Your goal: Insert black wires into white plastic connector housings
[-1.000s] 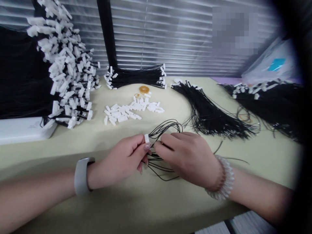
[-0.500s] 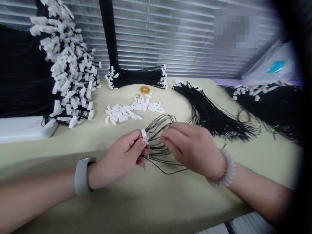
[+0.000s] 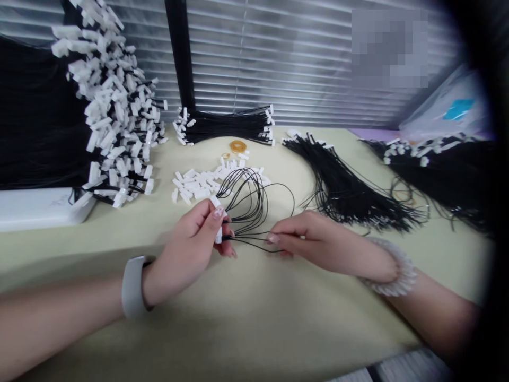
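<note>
Left hand had its fingers clenched on a small white plastic connector, with a loop of thin black wires fanning out from it, just above the pale green surface. Right hand was just beside it, fingers pinching those wires. Loose white connectors lay behind the loop mid-frame, a big black wire bundle sat to the right, and a connector-tipped heap towered upper left.
</note>
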